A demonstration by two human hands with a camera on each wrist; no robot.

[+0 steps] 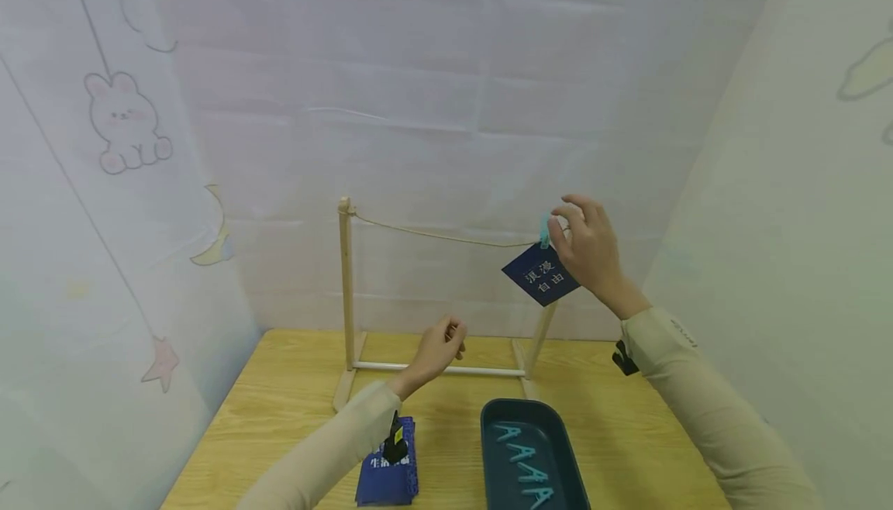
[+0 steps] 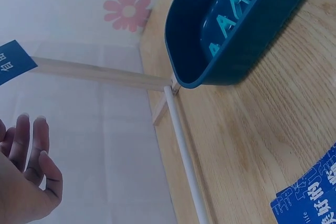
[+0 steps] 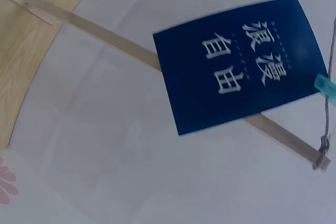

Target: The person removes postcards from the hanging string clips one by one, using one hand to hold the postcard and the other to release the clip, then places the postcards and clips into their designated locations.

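Observation:
A dark blue card (image 1: pixel 533 271) with white characters hangs by one corner from a string (image 1: pixel 446 237), held by a teal clothespin (image 1: pixel 545 231). My right hand (image 1: pixel 591 250) is raised right beside the clothespin, thumb and fingers loosely bent and apart, covering the card's right edge in the head view. In the right wrist view the card (image 3: pixel 239 66) hangs with the clothespin (image 3: pixel 326 86) at its corner, and no fingers show there. My left hand (image 1: pixel 438 349) hovers in front of the wooden rack, fingers loosely curled with nothing in them; the left wrist view shows this hand (image 2: pixel 26 174) too.
The string runs between the posts (image 1: pixel 346 285) of the wooden rack. A dark teal tray (image 1: pixel 488 448) holding several teal clothespins (image 1: pixel 523 453) stands at the front of the table (image 1: pixel 628 432). A stack of blue cards (image 1: pixel 387 483) lies left of it, partly under my left forearm.

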